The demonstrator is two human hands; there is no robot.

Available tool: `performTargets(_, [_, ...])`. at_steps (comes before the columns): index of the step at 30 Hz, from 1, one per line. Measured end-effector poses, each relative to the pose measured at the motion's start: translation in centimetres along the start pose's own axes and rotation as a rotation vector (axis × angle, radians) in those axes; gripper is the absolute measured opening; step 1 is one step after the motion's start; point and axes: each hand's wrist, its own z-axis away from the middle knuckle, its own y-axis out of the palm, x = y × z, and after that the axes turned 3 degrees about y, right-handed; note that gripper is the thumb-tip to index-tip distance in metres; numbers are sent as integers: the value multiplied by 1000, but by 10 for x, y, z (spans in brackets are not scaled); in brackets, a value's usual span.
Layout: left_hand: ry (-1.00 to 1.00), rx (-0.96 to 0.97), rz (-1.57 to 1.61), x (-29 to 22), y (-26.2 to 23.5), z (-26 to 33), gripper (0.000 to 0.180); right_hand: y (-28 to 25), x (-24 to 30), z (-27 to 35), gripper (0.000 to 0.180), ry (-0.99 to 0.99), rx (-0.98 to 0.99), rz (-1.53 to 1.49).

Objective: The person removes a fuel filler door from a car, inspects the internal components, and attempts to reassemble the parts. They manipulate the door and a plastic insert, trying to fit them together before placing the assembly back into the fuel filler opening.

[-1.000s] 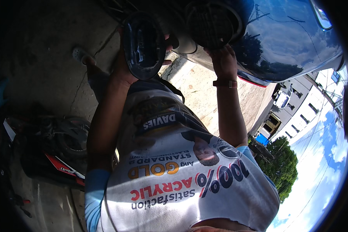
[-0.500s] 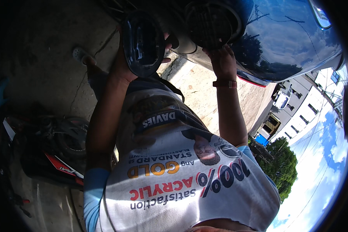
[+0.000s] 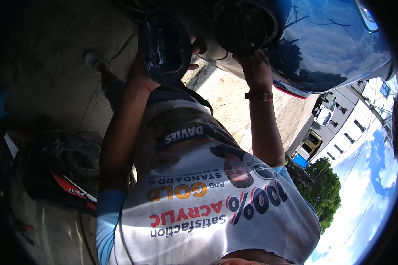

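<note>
A person wears a white T-shirt [image 3: 216, 207] with light blue short sleeves [image 3: 108, 216], filling the lower centre of the frame and printed with red, gold and dark lettering. A reddish-brown wristband [image 3: 259, 95] circles one wrist, upper centre.

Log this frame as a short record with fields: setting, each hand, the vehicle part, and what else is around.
setting: outdoors, concrete ground, sunlit
left hand: holds a dark glossy oval cover
right hand: fingers against the blue vehicle body, just below a round dark opening
wrist: reddish band on the right
clothing: white printed shirt, light blue sleeves
nearby: dark clutter with a tyre at left
</note>
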Motion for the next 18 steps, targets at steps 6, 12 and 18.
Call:
performTargets(6, [1,75,-4,-1,1,1,92,-3,-8,2,28,-94,16,147])
performTargets(12, [0,214,-68,1,7,1,84,5,-4,6,29,-70,8,128])
performTargets(18, [-29,175,-13,4,7,2,88,17,7,9,29,69,-49,-118])
